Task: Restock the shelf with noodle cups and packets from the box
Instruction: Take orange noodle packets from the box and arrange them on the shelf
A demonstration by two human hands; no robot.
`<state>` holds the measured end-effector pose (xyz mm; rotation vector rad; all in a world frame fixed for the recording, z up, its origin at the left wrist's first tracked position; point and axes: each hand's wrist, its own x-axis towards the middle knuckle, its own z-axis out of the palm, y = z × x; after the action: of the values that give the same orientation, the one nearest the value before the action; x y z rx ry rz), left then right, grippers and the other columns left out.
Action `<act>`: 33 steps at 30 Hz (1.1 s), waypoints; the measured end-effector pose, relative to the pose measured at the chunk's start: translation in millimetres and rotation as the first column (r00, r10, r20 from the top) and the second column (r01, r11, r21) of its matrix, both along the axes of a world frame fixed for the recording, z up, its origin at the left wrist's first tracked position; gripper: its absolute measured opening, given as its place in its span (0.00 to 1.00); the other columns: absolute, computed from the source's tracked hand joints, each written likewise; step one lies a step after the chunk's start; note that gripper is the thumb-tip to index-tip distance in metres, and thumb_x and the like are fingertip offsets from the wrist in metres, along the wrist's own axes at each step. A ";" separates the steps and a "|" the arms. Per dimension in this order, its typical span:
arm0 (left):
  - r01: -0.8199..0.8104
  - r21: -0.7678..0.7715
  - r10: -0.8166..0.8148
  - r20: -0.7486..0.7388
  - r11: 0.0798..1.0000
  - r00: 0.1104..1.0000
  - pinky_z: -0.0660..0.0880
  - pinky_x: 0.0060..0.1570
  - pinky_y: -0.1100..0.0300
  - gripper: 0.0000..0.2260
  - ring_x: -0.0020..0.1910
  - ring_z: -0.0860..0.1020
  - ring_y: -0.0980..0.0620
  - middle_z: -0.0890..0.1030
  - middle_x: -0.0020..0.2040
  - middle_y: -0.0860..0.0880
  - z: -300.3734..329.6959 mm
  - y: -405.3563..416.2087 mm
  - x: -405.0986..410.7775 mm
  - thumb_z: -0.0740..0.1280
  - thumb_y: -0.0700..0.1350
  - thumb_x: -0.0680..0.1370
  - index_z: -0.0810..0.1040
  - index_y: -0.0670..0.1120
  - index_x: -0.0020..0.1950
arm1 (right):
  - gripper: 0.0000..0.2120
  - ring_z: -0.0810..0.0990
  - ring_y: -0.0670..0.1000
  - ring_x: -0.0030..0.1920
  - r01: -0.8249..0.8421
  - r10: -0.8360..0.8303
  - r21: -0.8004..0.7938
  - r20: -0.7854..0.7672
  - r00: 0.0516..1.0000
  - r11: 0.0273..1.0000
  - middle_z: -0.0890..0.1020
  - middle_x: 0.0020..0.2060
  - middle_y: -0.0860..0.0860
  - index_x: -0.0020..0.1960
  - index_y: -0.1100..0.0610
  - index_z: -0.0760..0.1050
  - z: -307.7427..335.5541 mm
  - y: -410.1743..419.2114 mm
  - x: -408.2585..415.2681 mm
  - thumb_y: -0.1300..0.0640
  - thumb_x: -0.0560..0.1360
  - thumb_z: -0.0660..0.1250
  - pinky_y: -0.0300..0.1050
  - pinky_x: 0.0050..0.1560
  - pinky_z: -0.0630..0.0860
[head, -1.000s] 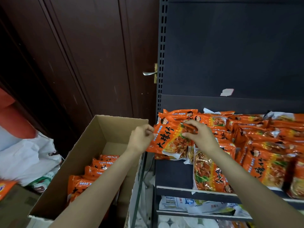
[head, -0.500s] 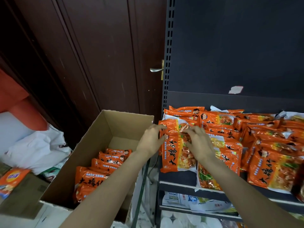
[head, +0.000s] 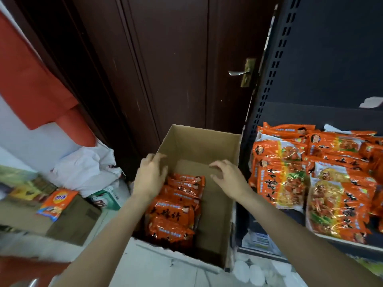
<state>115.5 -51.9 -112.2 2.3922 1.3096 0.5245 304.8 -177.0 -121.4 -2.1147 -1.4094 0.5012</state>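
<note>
The orange noodle packets [head: 176, 206] left to shelve stand on edge in a row along the left side of the cardboard box [head: 199, 141], packed face to back so that each one can be lifted out by its top seam. The right half of the box floor is bare cardboard. Both hands hang over the open box, holding nothing. The left hand [head: 150, 177] is directly above the far end of the row, fingers spread and slightly bent, seemingly about to close on a packet. The right hand [head: 229, 179] hovers over the bare side with fingers loosely fanned, probably ready to steady the row or take a second packet.

Just to the right, the dark metal shelf [head: 350, 114] already carries a spread of the same packets [head: 310, 172], lying flat and overlapping with their printed faces up, so the labels read from the aisle. The box sits right against the shelf's upright, which keeps the carry short.

Behind stands a dark wooden door [head: 165, 69] with a metal handle [head: 238, 73]. To the left lie a white plastic bag [head: 87, 166] and a loose snack packet [head: 57, 204] on a flattened carton.
</note>
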 end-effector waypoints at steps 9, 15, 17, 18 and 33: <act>0.061 -0.462 -0.085 -0.030 0.885 0.996 0.75 0.55 0.56 0.16 0.53 0.80 0.46 0.82 0.54 0.46 -48.4 67.3 -60.0 0.65 0.49 0.78 0.76 0.47 0.64 | 0.23 0.75 0.50 0.59 0.021 -0.107 -0.274 -0.303 0.947 0.962 0.73 0.65 0.52 0.69 0.55 0.68 -64.5 51.6 -63.7 0.52 0.76 0.66 0.36 0.54 0.71; 0.066 -0.503 -0.008 0.116 0.862 0.993 0.72 0.62 0.56 0.18 0.58 0.77 0.51 0.80 0.59 0.50 -52.9 67.5 -61.9 0.68 0.51 0.75 0.76 0.50 0.65 | 0.33 0.74 0.52 0.61 -0.104 -0.080 -0.402 -0.414 0.907 0.910 0.75 0.62 0.53 0.69 0.55 0.67 -87.5 49.1 -83.6 0.48 0.68 0.73 0.50 0.63 0.72; 0.052 -0.520 0.023 0.136 0.853 0.990 0.71 0.63 0.55 0.19 0.59 0.77 0.52 0.80 0.59 0.51 -53.5 66.7 -63.8 0.69 0.53 0.75 0.77 0.50 0.64 | 0.23 0.75 0.52 0.59 -0.080 -0.081 -0.399 -0.371 0.925 0.913 0.76 0.59 0.54 0.64 0.57 0.72 -91.4 51.0 -85.5 0.56 0.71 0.72 0.47 0.61 0.73; 0.057 -0.528 0.036 0.163 0.847 0.986 0.71 0.63 0.55 0.19 0.59 0.77 0.53 0.80 0.59 0.51 -53.7 66.0 -65.2 0.69 0.53 0.74 0.77 0.49 0.64 | 0.18 0.75 0.51 0.58 -0.069 -0.071 -0.395 -0.327 0.942 0.916 0.77 0.58 0.54 0.60 0.58 0.75 -93.5 52.3 -84.9 0.58 0.72 0.71 0.46 0.59 0.72; 0.172 -0.450 -0.034 0.298 0.876 0.954 0.67 0.41 0.79 0.16 0.55 0.77 0.57 0.79 0.61 0.51 -45.9 40.9 -85.6 0.67 0.44 0.77 0.75 0.47 0.65 | 0.25 0.72 0.56 0.65 0.060 -0.193 -0.431 -0.273 0.942 0.900 0.70 0.66 0.55 0.65 0.56 0.68 -100.8 50.3 -76.9 0.48 0.72 0.70 0.51 0.62 0.73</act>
<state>29.9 -11.0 -158.1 1.8906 1.0320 0.4336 228.0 -126.6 -222.2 -2.3042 -1.0403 1.1136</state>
